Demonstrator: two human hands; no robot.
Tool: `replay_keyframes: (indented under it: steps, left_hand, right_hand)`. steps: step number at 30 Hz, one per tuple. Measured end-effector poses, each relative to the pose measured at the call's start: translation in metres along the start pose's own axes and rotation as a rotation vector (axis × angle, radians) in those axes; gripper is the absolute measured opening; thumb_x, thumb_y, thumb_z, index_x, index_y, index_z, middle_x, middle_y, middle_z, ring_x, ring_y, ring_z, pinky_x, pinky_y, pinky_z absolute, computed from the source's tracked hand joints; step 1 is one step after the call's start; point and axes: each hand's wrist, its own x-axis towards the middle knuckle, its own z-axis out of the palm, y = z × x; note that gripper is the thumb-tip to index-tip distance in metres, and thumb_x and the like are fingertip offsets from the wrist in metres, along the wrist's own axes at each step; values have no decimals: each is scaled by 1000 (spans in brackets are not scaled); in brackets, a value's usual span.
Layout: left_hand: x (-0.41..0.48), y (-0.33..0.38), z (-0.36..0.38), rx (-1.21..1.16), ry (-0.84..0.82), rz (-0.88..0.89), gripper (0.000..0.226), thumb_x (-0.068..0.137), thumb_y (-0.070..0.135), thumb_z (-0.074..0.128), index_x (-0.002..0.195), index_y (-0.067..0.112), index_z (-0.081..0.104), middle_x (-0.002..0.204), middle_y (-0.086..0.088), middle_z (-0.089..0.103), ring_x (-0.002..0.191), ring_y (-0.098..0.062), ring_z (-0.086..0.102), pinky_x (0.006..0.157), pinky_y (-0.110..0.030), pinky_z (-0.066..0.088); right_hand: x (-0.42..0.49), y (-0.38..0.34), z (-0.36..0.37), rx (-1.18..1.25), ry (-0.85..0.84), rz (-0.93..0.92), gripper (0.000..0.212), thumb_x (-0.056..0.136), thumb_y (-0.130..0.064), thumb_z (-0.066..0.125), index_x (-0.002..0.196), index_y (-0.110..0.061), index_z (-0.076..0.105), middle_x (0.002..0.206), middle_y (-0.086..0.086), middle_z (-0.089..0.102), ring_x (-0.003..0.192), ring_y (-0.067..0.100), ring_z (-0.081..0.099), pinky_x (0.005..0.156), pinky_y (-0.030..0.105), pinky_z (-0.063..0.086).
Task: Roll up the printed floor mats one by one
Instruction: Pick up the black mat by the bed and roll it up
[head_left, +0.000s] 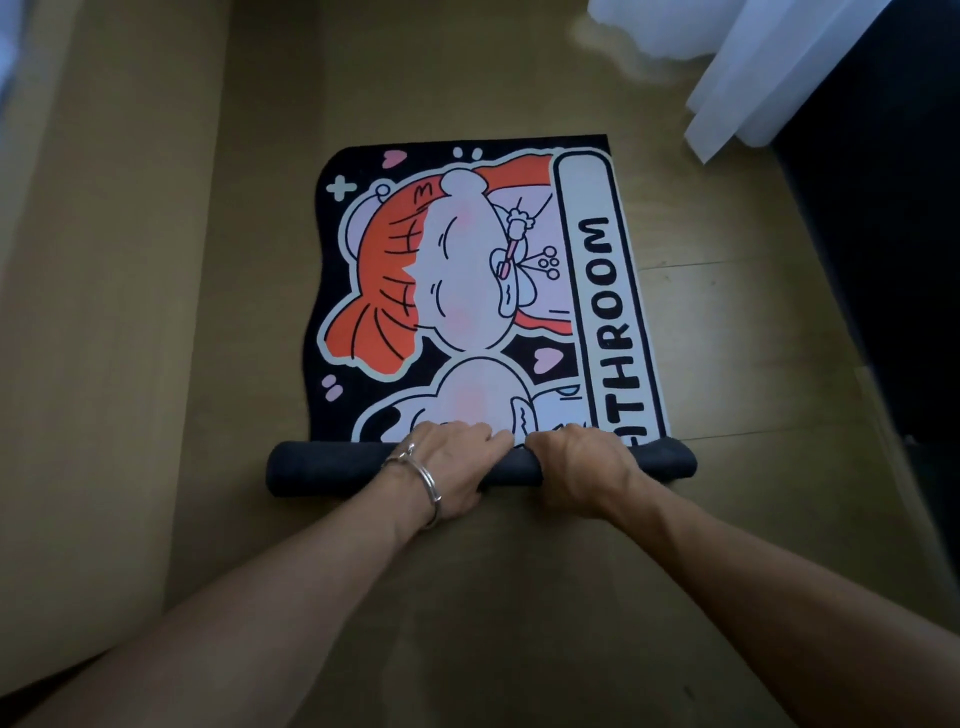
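Rolling is under way: the dark grey roll of the black-bordered cartoon-printed fabric floor mat, at lower centre, is gripped by the curled fingers of the left hand and right hand; an even forward turn is required next.

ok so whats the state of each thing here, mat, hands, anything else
bathroom floor mat: partly rolled from the near end, rest flat on the wooden floor, print up
left hand: grips the rolled end, fingers curled over it
right hand: grips the rolled end too
silver bangle: on the left wrist
white curtain: hanging at far right

mat on floor | roll at near edge | curtain far right
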Motion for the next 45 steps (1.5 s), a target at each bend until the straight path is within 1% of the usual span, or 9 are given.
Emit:
replay_keyframes:
  steps: [6, 12, 17, 22, 27, 29, 34, 39, 45]
  left_hand:
    - [5, 1, -2, -3, -36, -132, 22, 90, 25, 50, 111, 19, 45, 101, -7, 60, 91, -28, 58, 66, -34, 37]
    - [-1, 12, 7, 82, 165, -137, 29, 90, 12, 47, 116, 18, 35, 109, -6, 51, 98, -28, 56, 70, -37, 36]
    - [7, 2, -8, -37, 10, -93, 19, 90, 27, 50, 107, 20, 44, 99, -7, 61, 86, -28, 58, 66, -34, 36]
    - [-1, 8, 3, 49, 141, -82, 34, 90, 20, 50, 120, 20, 35, 110, -4, 52, 100, -26, 54, 68, -35, 31]
    - [8, 3, -15, -72, -84, -77, 26, 88, 30, 54, 113, 25, 47, 96, -3, 58, 83, -25, 57, 65, -30, 36]
    - [9, 6, -20, -120, -125, -51, 30, 85, 31, 57, 113, 27, 48, 93, 1, 55, 79, -21, 52, 64, -30, 37]
    - [6, 4, -3, -52, 66, -49, 39, 85, 29, 57, 117, 22, 37, 108, -1, 54, 98, -25, 56, 69, -35, 37]
    - [10, 6, -11, -61, -81, -68, 29, 86, 29, 56, 111, 22, 44, 92, -2, 55, 75, -22, 50, 65, -32, 38]
    - [4, 6, 2, -47, 47, -75, 37, 87, 25, 55, 118, 22, 35, 108, -2, 54, 94, -24, 57, 67, -34, 35]
  right_hand:
    - [-10, 2, 18, -132, 312, -126, 28, 91, -17, 52, 117, -18, 42, 109, 3, 54, 98, 24, 54, 81, 37, 40]
    - [5, 6, -4, 24, 51, -34, 21, 89, -23, 55, 110, -23, 50, 102, 1, 62, 90, 20, 60, 82, 37, 50]
    - [-8, 5, 13, -119, 331, -102, 30, 91, -22, 54, 118, -21, 41, 104, -1, 52, 96, 20, 52, 86, 37, 38]
    - [1, 4, 4, 57, 176, -6, 20, 89, -24, 54, 107, -21, 49, 98, 0, 60, 91, 22, 60, 79, 37, 47]
    - [-6, 4, 19, -74, 375, -128, 34, 88, -22, 57, 119, -19, 44, 111, 3, 54, 101, 25, 54, 84, 39, 39]
    - [-9, 8, 19, -40, 339, -129, 30, 88, -24, 57, 115, -21, 45, 108, 0, 56, 99, 23, 56, 83, 37, 42]
    - [1, 13, -3, 79, 147, -61, 16, 84, -30, 56, 95, -26, 45, 95, -2, 62, 84, 19, 60, 74, 33, 47]
    - [-12, 8, 18, -117, 332, -155, 31, 88, -20, 54, 116, -20, 42, 111, 3, 53, 100, 24, 52, 86, 37, 38]
    - [2, 7, 1, 17, 168, -92, 25, 85, -24, 55, 109, -20, 50, 104, 1, 59, 94, 23, 58, 76, 35, 42]
